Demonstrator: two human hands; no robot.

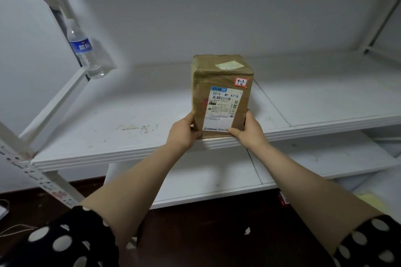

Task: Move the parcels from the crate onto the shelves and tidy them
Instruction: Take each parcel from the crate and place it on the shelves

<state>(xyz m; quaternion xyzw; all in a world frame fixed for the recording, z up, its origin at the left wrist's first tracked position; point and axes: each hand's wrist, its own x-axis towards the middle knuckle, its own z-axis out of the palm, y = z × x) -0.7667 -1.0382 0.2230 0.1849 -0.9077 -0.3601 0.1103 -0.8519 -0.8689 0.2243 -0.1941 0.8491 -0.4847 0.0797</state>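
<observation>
A brown cardboard parcel (222,95) wrapped in tape stands upright at the front edge of a white metal shelf (121,115). A printed shipping label and a small handwritten tag face me. My left hand (183,133) grips its lower left corner, thumb on the front face. My right hand (249,129) grips its lower right corner, thumb lying along the bottom of the label. The crate is out of view.
A clear water bottle (85,50) with a blue label leans at the shelf's back left corner, against the upright post. Below lies a second white shelf (217,180). Dark floor with a scrap of paper (247,231) is underneath. A diagonal brace (54,106) crosses the left end.
</observation>
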